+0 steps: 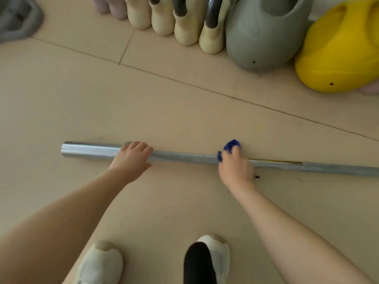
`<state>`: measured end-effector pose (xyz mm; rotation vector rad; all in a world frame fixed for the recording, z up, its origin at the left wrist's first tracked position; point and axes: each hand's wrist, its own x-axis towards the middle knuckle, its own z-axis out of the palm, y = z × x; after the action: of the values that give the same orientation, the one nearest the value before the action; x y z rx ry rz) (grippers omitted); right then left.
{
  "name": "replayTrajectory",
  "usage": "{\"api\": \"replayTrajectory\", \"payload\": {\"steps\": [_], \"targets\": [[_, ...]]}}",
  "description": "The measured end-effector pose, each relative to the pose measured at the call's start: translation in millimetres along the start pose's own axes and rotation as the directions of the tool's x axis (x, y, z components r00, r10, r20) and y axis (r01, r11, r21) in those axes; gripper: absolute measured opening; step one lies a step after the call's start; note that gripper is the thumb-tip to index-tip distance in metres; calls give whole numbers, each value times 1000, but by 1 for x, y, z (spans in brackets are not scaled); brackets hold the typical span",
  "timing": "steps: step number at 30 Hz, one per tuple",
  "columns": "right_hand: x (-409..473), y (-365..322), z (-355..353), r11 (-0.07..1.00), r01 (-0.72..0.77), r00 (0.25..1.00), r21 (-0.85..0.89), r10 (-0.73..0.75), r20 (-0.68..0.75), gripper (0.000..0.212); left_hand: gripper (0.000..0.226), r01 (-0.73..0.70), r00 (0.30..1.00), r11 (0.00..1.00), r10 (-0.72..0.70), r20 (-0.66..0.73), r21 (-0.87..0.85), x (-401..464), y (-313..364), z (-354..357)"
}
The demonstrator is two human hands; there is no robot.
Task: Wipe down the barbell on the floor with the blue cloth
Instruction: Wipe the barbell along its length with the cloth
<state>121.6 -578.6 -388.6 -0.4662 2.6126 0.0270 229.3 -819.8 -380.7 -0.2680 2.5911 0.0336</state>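
1. Head view: the bar [184, 157], a long grey metal barbell shaft, lies flat on the beige floor [164, 111], running from a wider sleeve end at the left to the right edge of the picture.
2. The left hand [132, 160] rests on the bar where the sleeve meets the thinner shaft; its fingers [137, 146] are fairly straight and laid over the top of the bar, holding nothing.
3. The right hand [235, 168] is on the shaft, well apart from the left hand, its fingers curled round the bar and holding the cloth [231, 145] against it.
4. The cloth is deep blue and bunched; parts of it stick out above the hand and at its left side, touching the bar.
5. Just right of the right hand a thin yellow strip runs along the shaft.
6. Both forearms are bare and reach forward from the bottom corners.
7. Two pale shoes [101, 263] show at the bottom, near side of the bar; a black trouser leg covers part of the right one.
8. At the far side a row of weights stands on the floor: four cream kettlebells [186, 29] with dark handles, then a grey kettlebell [258, 37], then a yellow kettlebell [336, 56], each touching or just beside the next.
9. No containers show, so no contents can be told.
10. A grey soft shape [16, 17] lies at the top left corner, too blurred to tell.
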Motion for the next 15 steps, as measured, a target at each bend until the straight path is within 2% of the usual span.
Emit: {"api": "replayTrajectory", "payload": {"steps": [3,5,7,8,10,11,15], "targets": [[-18,-47,14,986,165,985,-3,-165,57,31,80,-73,995,992,65,80,100,6,-15,-2],[-19,-58,16,973,230,970,-19,-228,81,34,91,-106,993,982,97,67,155,4,-21,2],[-12,-56,13,973,220,973,-66,-215,85,31,90,-141,989,964,146,-7,223,5,-31,9],[-9,-53,9,982,170,984,-87,-164,72,29,87,-154,985,963,167,-38,222,6,-37,12],[-7,-57,5,990,54,997,-133,-46,63,27,81,-194,980,971,197,-5,142,7,-46,17],[-7,-64,4,986,41,997,-161,-30,73,28,79,-205,979,974,203,23,94,8,-50,20],[-18,-128,5,990,134,978,-55,-123,167,33,82,-199,977,977,203,-57,79,7,-60,26]]}}
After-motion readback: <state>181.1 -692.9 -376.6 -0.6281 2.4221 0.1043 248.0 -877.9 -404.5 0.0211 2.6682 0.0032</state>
